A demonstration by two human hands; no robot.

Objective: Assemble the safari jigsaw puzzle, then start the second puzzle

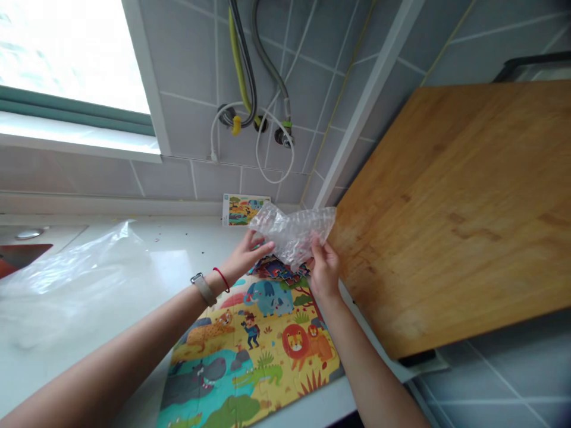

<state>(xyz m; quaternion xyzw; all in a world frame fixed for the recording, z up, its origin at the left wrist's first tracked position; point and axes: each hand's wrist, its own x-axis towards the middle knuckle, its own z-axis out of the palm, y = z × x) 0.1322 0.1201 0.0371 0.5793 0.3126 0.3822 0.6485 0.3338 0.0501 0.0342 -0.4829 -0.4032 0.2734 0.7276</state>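
Note:
A crinkled clear plastic bag (294, 229) is held up between my two hands. My right hand (324, 267) pinches its lower right edge between thumb and fingers. At its left side, my left hand (250, 252) has fingers and thumb around the edge; part of the grip is hidden. Just below the bag lies a pile of loose jigsaw pieces (281, 271), partly covered by it. An assembled jigsaw puzzle (263, 348) with elephants, lions, a leopard, a hippo and a crocodile lies flat beneath my forearms.
A small picture card (241, 208) leans at the back wall. To the right stands a large wooden board (464, 214). A large clear plastic sheet (80, 273) spreads over the white counter (178, 238) on the left. Hoses (272, 71) and a white cable (292, 160) hang behind.

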